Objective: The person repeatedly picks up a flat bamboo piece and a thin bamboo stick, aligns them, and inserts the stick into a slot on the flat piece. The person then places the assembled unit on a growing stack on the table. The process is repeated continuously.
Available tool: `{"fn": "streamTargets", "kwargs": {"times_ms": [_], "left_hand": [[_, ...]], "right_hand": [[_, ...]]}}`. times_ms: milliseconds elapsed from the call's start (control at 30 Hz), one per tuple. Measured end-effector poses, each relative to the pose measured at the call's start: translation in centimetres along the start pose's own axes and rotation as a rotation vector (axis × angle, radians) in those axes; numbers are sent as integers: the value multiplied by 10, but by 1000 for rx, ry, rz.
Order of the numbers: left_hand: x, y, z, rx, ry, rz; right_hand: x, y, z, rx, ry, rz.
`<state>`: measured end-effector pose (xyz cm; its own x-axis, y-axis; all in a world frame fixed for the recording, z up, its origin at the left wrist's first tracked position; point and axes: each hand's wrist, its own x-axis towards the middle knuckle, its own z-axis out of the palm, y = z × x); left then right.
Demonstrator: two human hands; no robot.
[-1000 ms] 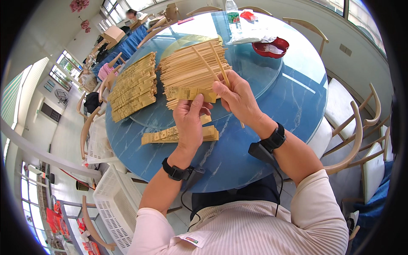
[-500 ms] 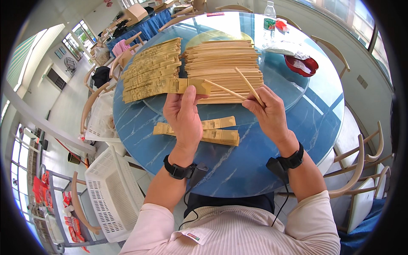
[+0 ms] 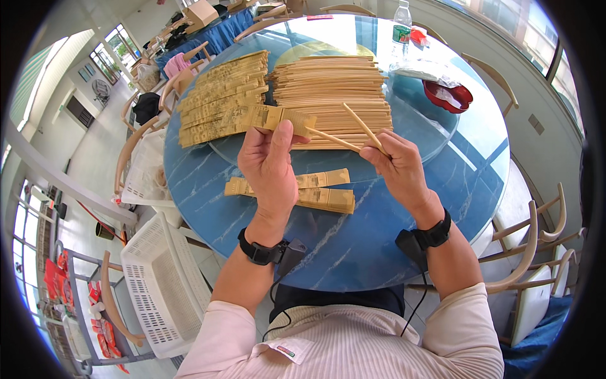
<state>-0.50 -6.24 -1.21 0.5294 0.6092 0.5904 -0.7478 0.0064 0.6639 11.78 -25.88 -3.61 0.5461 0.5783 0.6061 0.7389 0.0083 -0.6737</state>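
My left hand (image 3: 271,169) pinches a tan printed paper chopstick sleeve (image 3: 260,115) between thumb and fingers, above the table. In my right hand (image 3: 401,167) are two wooden chopsticks (image 3: 357,119), spread apart like a V. The tip of the lower chopstick meets the right end of the sleeve; whether it is inside I cannot tell. Behind my hands lies a wide stack of chopsticks (image 3: 331,88), with a fanned pile of paper sleeves (image 3: 221,95) to its left. Filled-looking sleeves (image 3: 328,199) lie crossed on the table under my left hand.
The round blue marbled table (image 3: 341,252) carries a glass turntable. At the far right are a water bottle (image 3: 401,31), a plastic bag (image 3: 426,72) and a red dish (image 3: 447,98). White plastic baskets (image 3: 165,284) stand at the left, and wooden chairs (image 3: 527,246) surround the table.
The sleeve in my left hand has tilted, its left part rising. The chopsticks have shifted slightly left, and the lower one's tip stays at the sleeve's end.
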Motion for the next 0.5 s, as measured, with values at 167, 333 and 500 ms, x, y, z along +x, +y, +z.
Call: {"fn": "streamTargets", "kwargs": {"times_ms": [167, 333, 500], "left_hand": [[-3, 1, 4, 85, 15, -29], [-12, -7, 12, 180, -36, -125], [-25, -24, 16, 210, -126, -238]], "right_hand": [[-2, -4, 3, 119, -20, 122], [-2, 1, 7, 38, 14, 33], [-7, 2, 14, 50, 10, 42]]}}
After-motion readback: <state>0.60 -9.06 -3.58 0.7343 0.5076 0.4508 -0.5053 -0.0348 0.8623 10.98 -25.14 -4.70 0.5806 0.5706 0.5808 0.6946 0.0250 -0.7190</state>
